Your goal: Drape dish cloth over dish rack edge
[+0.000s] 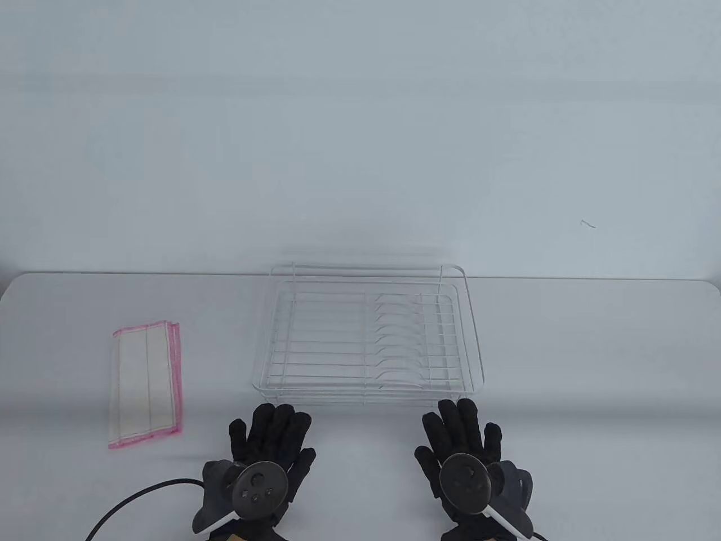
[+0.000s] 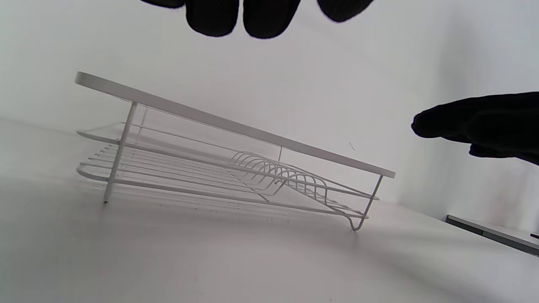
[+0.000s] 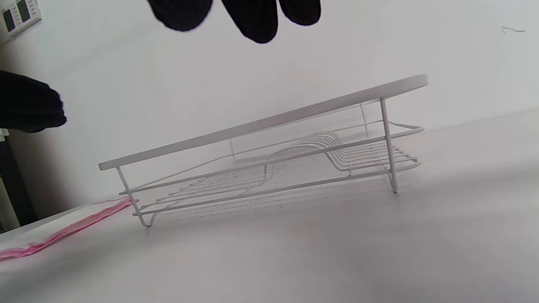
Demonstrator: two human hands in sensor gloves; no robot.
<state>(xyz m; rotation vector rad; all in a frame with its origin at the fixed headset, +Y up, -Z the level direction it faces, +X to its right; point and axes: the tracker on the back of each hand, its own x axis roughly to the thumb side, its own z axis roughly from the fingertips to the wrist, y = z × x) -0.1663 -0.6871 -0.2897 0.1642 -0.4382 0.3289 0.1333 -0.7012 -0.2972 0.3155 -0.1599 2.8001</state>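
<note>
A folded white dish cloth with pink edging [image 1: 146,384] lies flat on the table at the left; its pink edge shows in the right wrist view [image 3: 63,231]. A white wire dish rack [image 1: 369,332] stands mid-table, and shows in the left wrist view [image 2: 236,126] and the right wrist view [image 3: 261,124]. My left hand [image 1: 270,439] is open, fingers spread, palm down, just in front of the rack's near left corner. My right hand [image 1: 459,437] is open, fingers spread, in front of the rack's near right corner. Neither hand holds anything.
The white table [image 1: 591,394] ends at a far edge just behind the rack, against a plain white wall. A black cable [image 1: 135,499] runs from the left glove toward the bottom left.
</note>
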